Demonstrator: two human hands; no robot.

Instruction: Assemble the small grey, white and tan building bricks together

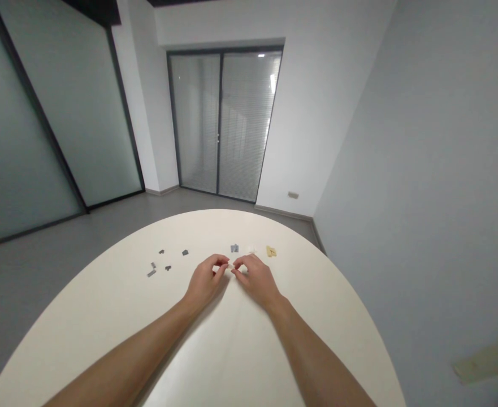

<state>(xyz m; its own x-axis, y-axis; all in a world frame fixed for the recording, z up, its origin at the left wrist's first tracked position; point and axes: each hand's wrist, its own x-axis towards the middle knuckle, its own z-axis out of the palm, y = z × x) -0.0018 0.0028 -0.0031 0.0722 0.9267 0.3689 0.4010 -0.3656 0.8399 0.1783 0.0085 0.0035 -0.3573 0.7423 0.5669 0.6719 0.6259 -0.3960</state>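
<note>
We see the left hand (206, 278) and right hand (255, 277) pinching a small pale piece (230, 266) between their fingertips, above the table (104, 316). Slim grip, so it could slip (nearly table-coloured, easily lost); right knuckles might nudge the white bits (252, 250) just beyond.

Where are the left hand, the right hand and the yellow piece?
Left hand (205, 278): head view, back of the hand.
Right hand (258, 277): head view, back of the hand.
Yellow piece (269, 252): head view, near its middle.
</note>
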